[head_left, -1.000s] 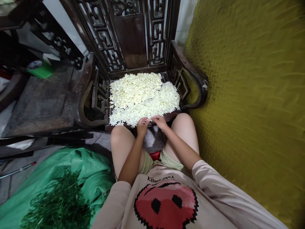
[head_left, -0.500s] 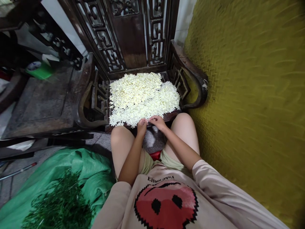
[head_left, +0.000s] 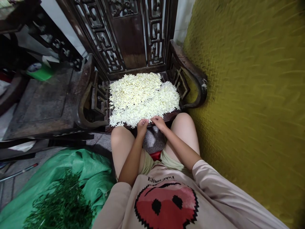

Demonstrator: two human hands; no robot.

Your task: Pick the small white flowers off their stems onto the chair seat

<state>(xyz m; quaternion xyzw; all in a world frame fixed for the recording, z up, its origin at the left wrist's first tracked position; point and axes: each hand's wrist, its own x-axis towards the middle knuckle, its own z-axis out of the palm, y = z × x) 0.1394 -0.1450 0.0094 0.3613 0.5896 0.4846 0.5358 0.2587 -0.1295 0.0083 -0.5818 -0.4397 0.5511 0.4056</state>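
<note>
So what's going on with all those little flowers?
Someone is sitting at a dark wooden chair with pale flowers spread across its seat, yellowish ones behind, whiter ones in front. The left hand and right hand are close together at the front edge, fingers pinched. Anything between them is too small to tell.

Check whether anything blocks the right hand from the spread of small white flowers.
Nothing visible does: the right hand is at the near edge of the small white flowers on the dark carved wooden chair.
</note>
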